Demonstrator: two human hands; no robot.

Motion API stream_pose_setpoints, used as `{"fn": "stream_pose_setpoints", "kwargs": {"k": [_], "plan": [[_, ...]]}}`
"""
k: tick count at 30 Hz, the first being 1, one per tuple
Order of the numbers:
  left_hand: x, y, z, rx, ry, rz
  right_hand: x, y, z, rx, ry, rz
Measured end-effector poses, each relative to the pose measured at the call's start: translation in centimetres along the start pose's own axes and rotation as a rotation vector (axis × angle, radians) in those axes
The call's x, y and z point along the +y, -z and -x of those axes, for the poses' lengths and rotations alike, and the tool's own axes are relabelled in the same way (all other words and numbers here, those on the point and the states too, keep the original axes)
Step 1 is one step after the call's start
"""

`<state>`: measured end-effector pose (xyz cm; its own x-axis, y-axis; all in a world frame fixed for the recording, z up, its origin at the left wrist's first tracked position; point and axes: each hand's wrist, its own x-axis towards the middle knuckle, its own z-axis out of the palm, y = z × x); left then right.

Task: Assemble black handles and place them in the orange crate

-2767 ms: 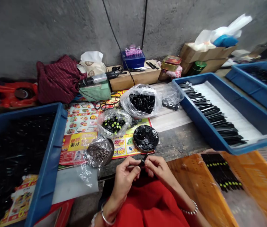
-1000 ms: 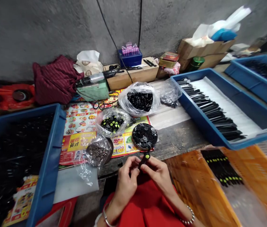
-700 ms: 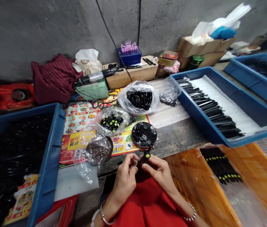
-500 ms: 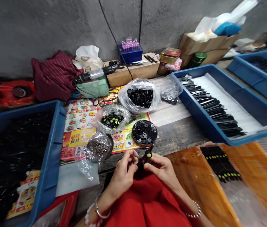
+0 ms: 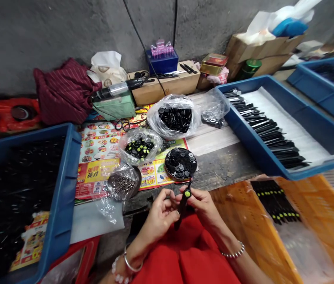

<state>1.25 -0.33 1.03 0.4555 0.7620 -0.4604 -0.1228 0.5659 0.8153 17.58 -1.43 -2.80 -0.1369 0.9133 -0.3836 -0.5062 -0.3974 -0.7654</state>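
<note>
In front of my red clothing, my right hand (image 5: 199, 200) pinches a slim black piece with a yellow-green button (image 5: 187, 194) near its upper end. The piece tilts, its broader lower end pointing down. My left hand (image 5: 162, 211) is closed, with thumb and curled fingers against the left side of the piece. Just beyond the hands stands a round dish of flat black discs (image 5: 181, 163). To its left are a clear bag of black and yellow-green buttons (image 5: 140, 148) and a dish of small screws (image 5: 124, 183) in plastic. A larger bag of black parts (image 5: 175, 118) lies behind.
A blue tray of black parts (image 5: 72, 157) stands at left. At right, another blue tray (image 5: 288, 173) holds a row of black strips. Below it, an orange crate (image 5: 243, 221) carries finished-looking pieces with yellow-green buttons (image 5: 285, 217). An electric screwdriver (image 5: 116, 90) rests on a green box (image 5: 116, 108).
The black piece has turned so its length shows, lower end hanging down. My left hand has come in to meet it. The view has shifted slightly.
</note>
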Motion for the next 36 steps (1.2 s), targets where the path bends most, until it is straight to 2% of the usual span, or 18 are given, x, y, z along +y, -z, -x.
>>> {"fn": "stream_pose_setpoints", "kwargs": {"k": [7, 15, 20, 26, 29, 32, 34, 36], "plan": [[-0.3, 0.0, -0.2, 0.056, -0.004, 0.016, 0.4, -0.2, -0.6, 0.056, -0.006, -0.034], [-0.6, -0.2, -0.3, 0.056, -0.009, 0.050, 0.7, -0.2, -0.8, 0.099, -0.039, -0.025], [-0.8, 0.0, -0.5, 0.050, -0.046, 0.075, 0.6, -0.2, -1.2, 0.042, -0.024, -0.073], [-1.2, 0.4, -0.5, 0.135, -0.093, -0.054, 0.2, 0.0, -1.4, -0.027, -0.079, -0.081], [-1.2, 0.3, -0.4, 0.156, -0.125, -0.087, -0.2, 0.0, -1.1, -0.024, 0.002, 0.048], [-1.1, 0.1, -0.4, 0.104, -0.131, 0.022, -0.6, -0.2, -0.7, -0.090, 0.154, 0.254], [-1.3, -0.1, -0.5, 0.070, -0.117, 0.105, -0.8, -0.4, -0.3, -0.140, 0.173, 0.307], [-1.5, -0.2, -0.5, 0.072, -0.106, 0.145, -0.7, -0.5, -0.1, -0.156, 0.131, 0.288]]}}
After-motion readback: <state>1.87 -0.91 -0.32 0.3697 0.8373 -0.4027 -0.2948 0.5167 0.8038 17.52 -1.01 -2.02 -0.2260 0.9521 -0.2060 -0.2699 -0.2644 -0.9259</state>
